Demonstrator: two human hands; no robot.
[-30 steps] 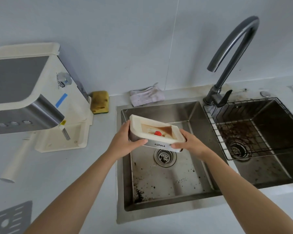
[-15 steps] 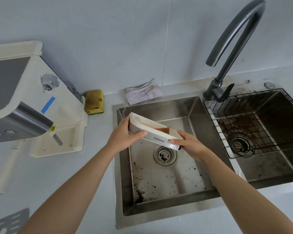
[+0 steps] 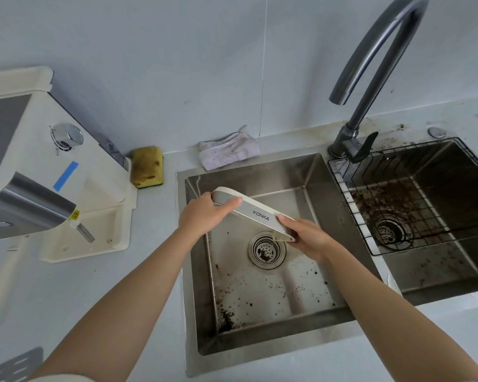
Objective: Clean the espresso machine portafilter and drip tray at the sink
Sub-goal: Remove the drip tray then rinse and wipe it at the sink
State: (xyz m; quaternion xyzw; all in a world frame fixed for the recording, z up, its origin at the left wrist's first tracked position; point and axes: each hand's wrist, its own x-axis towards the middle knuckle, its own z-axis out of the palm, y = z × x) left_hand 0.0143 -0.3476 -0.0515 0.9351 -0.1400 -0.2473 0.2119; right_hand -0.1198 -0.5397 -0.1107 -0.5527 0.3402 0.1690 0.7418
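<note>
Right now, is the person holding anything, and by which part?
Yes: the cream plastic drip tray with its silver KONKA front. The left hand grips its upper end, the right hand its lower end.

We read one word, KONKA, in dark letters on the silver front face of the drip tray (image 3: 246, 208). On the espresso machine (image 3: 39, 161) to the left, the yellow sticker (image 3: 75, 215) is too small for us to read.
</note>
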